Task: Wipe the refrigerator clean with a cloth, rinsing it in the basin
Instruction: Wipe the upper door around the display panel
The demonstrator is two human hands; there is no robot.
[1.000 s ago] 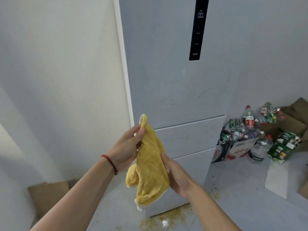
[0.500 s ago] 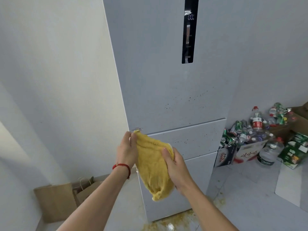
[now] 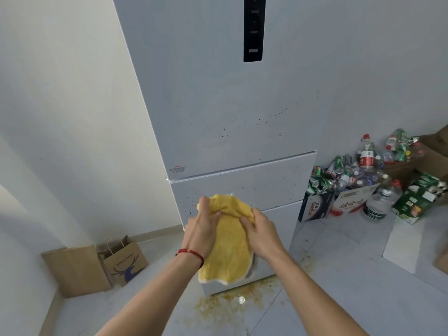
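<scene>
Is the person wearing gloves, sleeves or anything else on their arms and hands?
No gloves or sleeves show: both forearms are bare. The left hand has a thin red cord bracelet round its wrist. The right hand wears nothing visible, with no rings or watch.

One refrigerator (image 3: pixel 218 105), one cloth (image 3: pixel 228 243), two paper bags (image 3: pixel 123 260), two hands (image 3: pixel 202 229)

Grey tiled floor (image 3: pixel 351 275), refrigerator (image 3: pixel 218 105), yellow spill (image 3: pixel 228 304), paper bags (image 3: pixel 121 260), bottle boxes (image 3: pixel 351 202)
</scene>
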